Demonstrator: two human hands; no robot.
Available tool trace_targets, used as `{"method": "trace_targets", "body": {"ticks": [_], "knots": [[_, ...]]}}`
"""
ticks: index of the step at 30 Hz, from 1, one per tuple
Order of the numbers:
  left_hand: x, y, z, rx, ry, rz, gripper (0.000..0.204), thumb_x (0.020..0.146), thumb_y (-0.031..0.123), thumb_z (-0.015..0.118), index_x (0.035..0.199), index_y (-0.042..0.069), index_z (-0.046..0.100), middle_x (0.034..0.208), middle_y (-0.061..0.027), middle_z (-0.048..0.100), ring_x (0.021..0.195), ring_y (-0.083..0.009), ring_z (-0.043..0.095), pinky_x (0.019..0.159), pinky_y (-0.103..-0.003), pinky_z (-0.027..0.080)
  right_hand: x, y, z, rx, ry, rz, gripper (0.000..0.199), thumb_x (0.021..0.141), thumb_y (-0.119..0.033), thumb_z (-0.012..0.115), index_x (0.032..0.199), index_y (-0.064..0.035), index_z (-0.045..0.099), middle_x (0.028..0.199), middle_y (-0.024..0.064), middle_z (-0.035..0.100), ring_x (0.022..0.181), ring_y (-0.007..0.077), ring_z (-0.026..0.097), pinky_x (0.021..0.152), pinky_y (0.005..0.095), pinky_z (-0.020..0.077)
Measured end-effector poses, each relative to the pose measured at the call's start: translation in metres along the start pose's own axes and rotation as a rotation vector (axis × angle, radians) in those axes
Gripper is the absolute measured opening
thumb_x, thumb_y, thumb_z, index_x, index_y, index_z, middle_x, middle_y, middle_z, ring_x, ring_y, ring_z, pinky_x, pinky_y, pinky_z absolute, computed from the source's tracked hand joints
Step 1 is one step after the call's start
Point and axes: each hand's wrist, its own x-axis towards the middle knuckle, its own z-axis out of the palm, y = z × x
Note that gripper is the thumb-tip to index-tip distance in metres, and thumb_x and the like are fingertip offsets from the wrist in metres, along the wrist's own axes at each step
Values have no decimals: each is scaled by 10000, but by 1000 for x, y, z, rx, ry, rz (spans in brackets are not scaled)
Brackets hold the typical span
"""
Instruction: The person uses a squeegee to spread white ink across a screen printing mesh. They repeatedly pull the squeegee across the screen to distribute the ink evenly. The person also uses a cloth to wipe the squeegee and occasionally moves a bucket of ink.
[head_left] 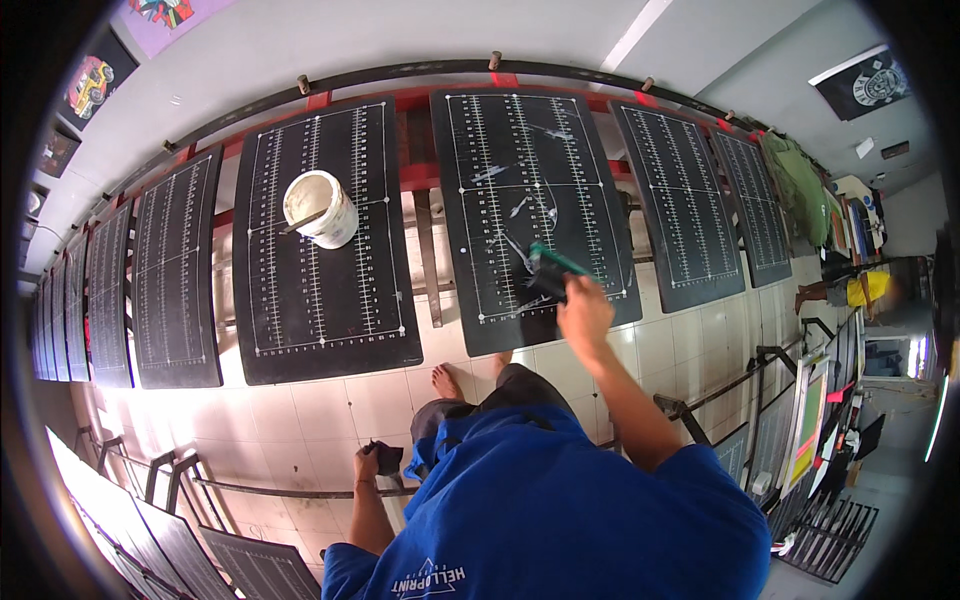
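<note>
Reaching forward, our right hand (583,312) is closed round a green-handled squeegee (548,270) pressed on the black gridded board (530,200), its blade lying crosswise just beyond the knuckles. Our left hand (368,465), low and well apart, clutches a dark rag (388,457).

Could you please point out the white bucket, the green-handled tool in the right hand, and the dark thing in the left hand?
White bucket (322,208): head view, on its side wall.
Green-handled tool (553,266): head view, on its green handle.
Dark thing (386,458): head view, on its middle, beside the left hand's fingers.
</note>
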Motion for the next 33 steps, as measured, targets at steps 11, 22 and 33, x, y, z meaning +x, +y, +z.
{"method": "trace_targets", "body": {"ticks": [11, 22, 33], "knots": [[-21, 136, 19, 48, 25, 204, 286, 893, 176, 648, 1072, -42, 692, 910, -149, 723, 832, -188, 671, 759, -343, 527, 181, 32, 18, 72, 118, -297, 355, 741, -14, 681, 1085, -99, 700, 1054, 73, 696, 969, 279, 666, 864, 392, 541], [-69, 8, 41, -75, 160, -166, 282, 889, 171, 667, 1075, -39, 699, 971, -120, 728, 863, -189, 664, 790, -348, 517, -16, 89, -23, 132, -107, -423, 544, 672, 33, 654, 1199, -96, 687, 1183, 62, 651, 1081, 290, 612, 931, 419, 499], [-95, 110, 49, -28, 207, 2, 290, 917, 196, 656, 1062, -55, 664, 933, -140, 714, 832, -202, 659, 747, -351, 512, 261, -33, 52, 162, 181, -519, 360, 773, 11, 620, 1108, -90, 708, 1098, 58, 670, 1029, 274, 630, 863, 409, 519]]}}
